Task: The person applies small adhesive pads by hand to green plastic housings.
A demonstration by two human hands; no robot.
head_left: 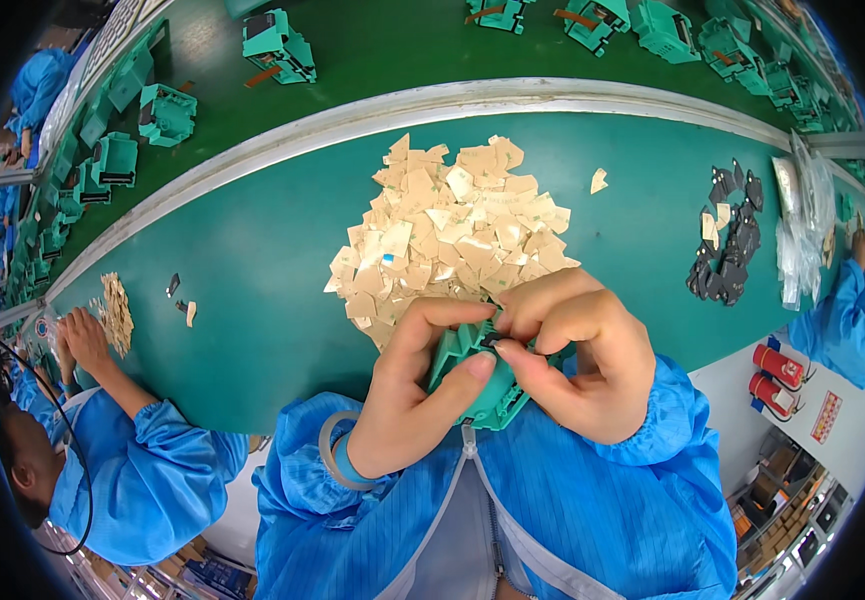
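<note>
One green housing [500, 402] is gripped at lower centre by the left hand [417, 395]; a black part [490, 340] is apparently pinched against it by the right hand [592, 365], its fitting seemingly unfinished. Beyond, tan scraps [452, 225] are heaped mid-frame; black pieces [742, 240], at right, seem unused.

A blue, finely striped smock [612, 510] with gathered cuffs [667, 405] fills the lower centre, its grey-lined collar [442, 555] unzipped; a pale bangle [328, 447] and blue wristband [346, 463] adorn the bare left hand [407, 400]
</note>
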